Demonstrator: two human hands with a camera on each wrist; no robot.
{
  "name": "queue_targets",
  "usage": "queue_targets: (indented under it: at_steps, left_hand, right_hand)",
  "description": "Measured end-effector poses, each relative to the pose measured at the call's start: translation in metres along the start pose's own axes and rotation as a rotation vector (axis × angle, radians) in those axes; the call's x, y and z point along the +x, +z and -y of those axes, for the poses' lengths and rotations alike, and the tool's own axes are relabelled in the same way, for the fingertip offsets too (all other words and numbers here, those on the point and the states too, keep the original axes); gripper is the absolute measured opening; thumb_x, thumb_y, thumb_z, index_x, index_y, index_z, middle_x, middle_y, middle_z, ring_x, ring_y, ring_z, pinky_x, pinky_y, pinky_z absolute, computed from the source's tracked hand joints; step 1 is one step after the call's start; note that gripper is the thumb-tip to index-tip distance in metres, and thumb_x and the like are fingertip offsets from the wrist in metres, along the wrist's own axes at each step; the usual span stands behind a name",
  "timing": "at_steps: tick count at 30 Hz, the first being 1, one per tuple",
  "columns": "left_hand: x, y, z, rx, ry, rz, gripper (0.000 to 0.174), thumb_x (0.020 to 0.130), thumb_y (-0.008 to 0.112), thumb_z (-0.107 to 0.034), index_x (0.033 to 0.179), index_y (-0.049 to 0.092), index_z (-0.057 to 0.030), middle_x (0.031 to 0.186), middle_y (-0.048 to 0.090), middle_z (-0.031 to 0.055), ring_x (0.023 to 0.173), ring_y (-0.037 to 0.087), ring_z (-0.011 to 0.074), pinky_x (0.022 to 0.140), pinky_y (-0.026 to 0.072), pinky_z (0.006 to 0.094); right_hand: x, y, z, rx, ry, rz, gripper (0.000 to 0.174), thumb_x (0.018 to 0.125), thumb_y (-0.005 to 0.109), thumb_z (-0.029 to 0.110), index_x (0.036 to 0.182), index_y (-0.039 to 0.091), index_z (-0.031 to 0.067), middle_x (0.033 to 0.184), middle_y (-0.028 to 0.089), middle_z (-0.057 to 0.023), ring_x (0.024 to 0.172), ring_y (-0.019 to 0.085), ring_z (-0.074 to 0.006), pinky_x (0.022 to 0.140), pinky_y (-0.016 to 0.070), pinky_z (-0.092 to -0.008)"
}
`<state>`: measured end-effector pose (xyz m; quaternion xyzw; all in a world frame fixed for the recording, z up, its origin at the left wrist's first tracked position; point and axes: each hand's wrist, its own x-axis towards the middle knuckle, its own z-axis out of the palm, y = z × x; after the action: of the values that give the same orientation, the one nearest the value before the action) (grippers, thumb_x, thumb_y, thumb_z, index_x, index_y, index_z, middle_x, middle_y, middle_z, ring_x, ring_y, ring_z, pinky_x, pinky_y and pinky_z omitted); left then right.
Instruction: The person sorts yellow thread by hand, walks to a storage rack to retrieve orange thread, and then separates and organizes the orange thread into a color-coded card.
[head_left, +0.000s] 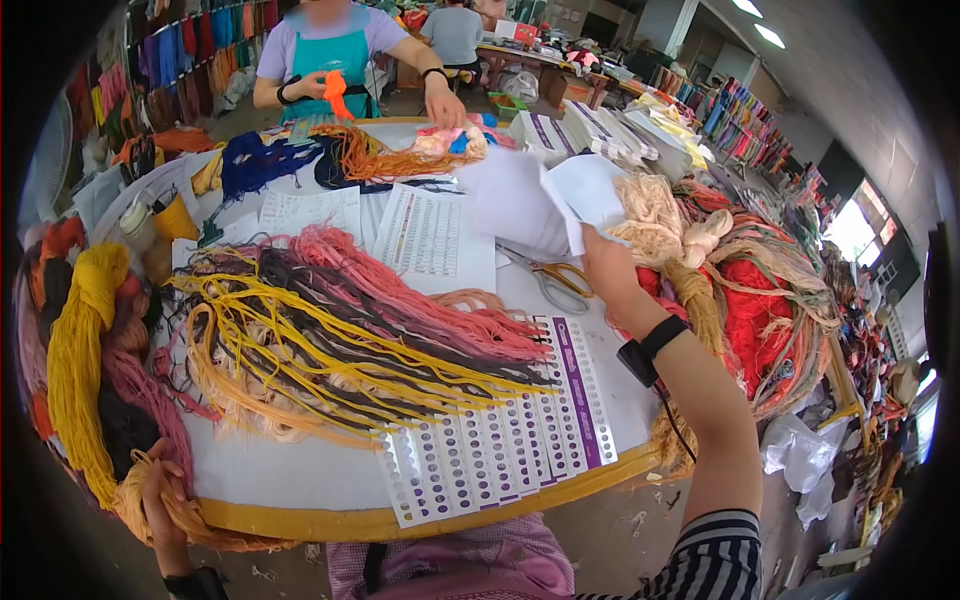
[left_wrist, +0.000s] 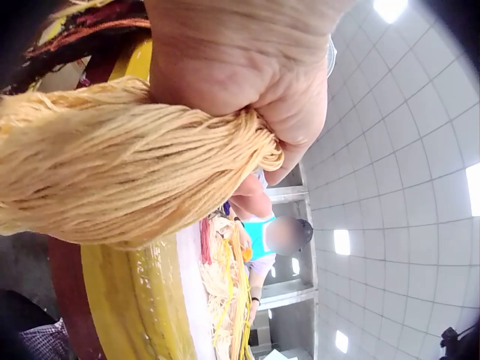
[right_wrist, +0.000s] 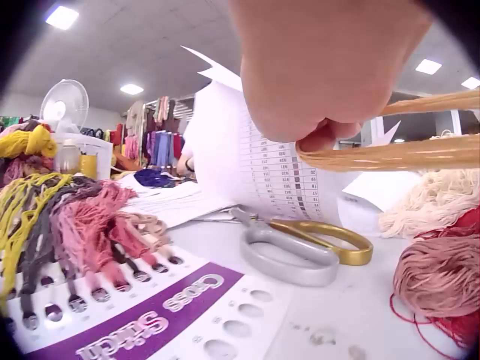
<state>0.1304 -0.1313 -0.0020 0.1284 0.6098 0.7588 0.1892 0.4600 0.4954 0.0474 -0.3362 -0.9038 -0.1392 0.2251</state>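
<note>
Head view: at the near left, the left hand (head_left: 163, 500) grips a peach skein (head_left: 135, 505) by the table's yellow rim (head_left: 300, 522); farther right, the right hand (head_left: 608, 268) is at blurred white sheets (head_left: 520, 200), near scissors (head_left: 565, 290); yellow, dark and pink threads (head_left: 370, 310) lie left of them, their right ends along hole-punched cards (head_left: 590, 400).
Left wrist view: fingers curl round the peach skein, its strands bunched at the hand; a person in a teal apron (left_wrist: 259, 236) is beyond.
Right wrist view: curled fingers grasp tan strands (right_wrist: 405, 154) leading right; a printed sheet (right_wrist: 277, 169) stands just behind; whether they also hold paper, I cannot tell.
</note>
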Motion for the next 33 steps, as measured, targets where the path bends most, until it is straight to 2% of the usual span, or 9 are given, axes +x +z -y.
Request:
queue_targets:
  at_steps: [5,8,11,14,18,24,27,29,33]
  left_hand:
    - [0.001,-0.001,0.001,0.011,-0.007,-0.019,0.043,0.094,0.052,-0.022,0.128,0.045,0.0043,0.080,0.059,0.0052,0.050,0.043,0.0041,0.042,0.0330,0.0154]
    - [0.002,-0.003,0.002,0.008,-0.001,-0.006,0.044,0.094,0.051,-0.021,0.129,0.044,0.0053,0.080,0.058,0.0058,0.050,0.043,0.0043,0.041,0.0323,0.0153]
    - [0.002,-0.008,0.005,0.002,0.009,0.017,0.045,0.095,0.051,-0.021,0.130,0.042,0.0063,0.080,0.058,0.0065,0.050,0.042,0.0044,0.041,0.0319,0.0151]
    - [0.004,-0.009,0.005,0.016,0.020,0.025,0.045,0.095,0.049,-0.020,0.130,0.041,0.0067,0.081,0.057,0.0067,0.050,0.042,0.0044,0.041,0.0318,0.0150]
    - [0.004,-0.009,0.006,0.019,0.015,-0.002,0.044,0.096,0.048,-0.020,0.130,0.041,0.0067,0.081,0.057,0.0063,0.050,0.042,0.0043,0.040,0.0324,0.0152]
    - [0.004,-0.008,0.006,0.027,0.021,-0.006,0.046,0.096,0.050,-0.022,0.130,0.041,0.0067,0.080,0.056,0.0059,0.051,0.043,0.0039,0.040,0.0329,0.0150]
    - [0.004,-0.011,0.008,0.028,0.026,-0.011,0.047,0.096,0.050,-0.023,0.130,0.040,0.0069,0.080,0.056,0.0056,0.051,0.043,0.0038,0.040,0.0330,0.0150]
    - [0.003,-0.010,0.008,0.028,0.028,-0.016,0.047,0.095,0.051,-0.023,0.130,0.041,0.0070,0.080,0.056,0.0058,0.051,0.043,0.0038,0.040,0.0331,0.0148]
    - [0.003,-0.004,0.003,0.045,0.015,-0.030,0.049,0.095,0.052,-0.024,0.130,0.041,0.0071,0.081,0.056,0.0064,0.051,0.044,0.0040,0.040,0.0335,0.0145]
  right_hand:
    - [0.014,0.005,-0.022,-0.003,0.195,-0.204,0.019,0.085,0.054,0.012,0.102,0.051,0.0041,0.068,0.064,-0.0175,0.062,0.065,-0.0363,0.055,0.0510,-0.0490]
    - [0.006,0.004,-0.014,-0.288,-0.152,0.050,0.025,0.086,0.052,0.013,0.109,0.052,0.0054,0.065,0.064,-0.0107,0.060,0.066,-0.0288,0.049,0.0500,-0.0413]
    - [-0.001,0.003,0.005,-0.206,-0.339,0.103,0.031,0.084,0.052,0.011,0.115,0.050,0.0060,0.067,0.064,-0.0094,0.058,0.065,-0.0270,0.048,0.0500,-0.0396]
    - [0.004,-0.006,0.022,-0.074,-0.420,-0.063,0.039,0.083,0.052,0.011,0.121,0.048,0.0063,0.071,0.064,-0.0099,0.058,0.065,-0.0271,0.049,0.0502,-0.0392]
    - [0.004,-0.009,0.026,-0.121,-0.563,0.096,0.042,0.082,0.052,0.010,0.124,0.047,0.0049,0.072,0.064,-0.0100,0.059,0.064,-0.0275,0.050,0.0505,-0.0389]
    - [-0.006,0.001,-0.001,-0.194,-0.474,0.296,0.039,0.081,0.054,0.011,0.119,0.048,0.0020,0.074,0.066,-0.0121,0.063,0.066,-0.0286,0.054,0.0517,-0.0411]
    - [-0.007,-0.001,-0.010,-0.195,-0.214,0.279,0.039,0.079,0.058,0.010,0.116,0.049,0.0017,0.072,0.065,-0.0150,0.066,0.066,-0.0322,0.058,0.0523,-0.0434]
    - [-0.009,-0.007,-0.010,-0.047,-0.059,0.045,0.037,0.077,0.060,0.008,0.112,0.050,0.0009,0.070,0.064,-0.0179,0.068,0.065,-0.0368,0.061,0.0521,-0.0458]
    - [0.002,0.017,-0.024,0.205,0.030,-0.011,0.033,0.077,0.060,0.007,0.108,0.052,0.0000,0.071,0.064,-0.0201,0.069,0.064,-0.0400,0.063,0.0516,-0.0479]
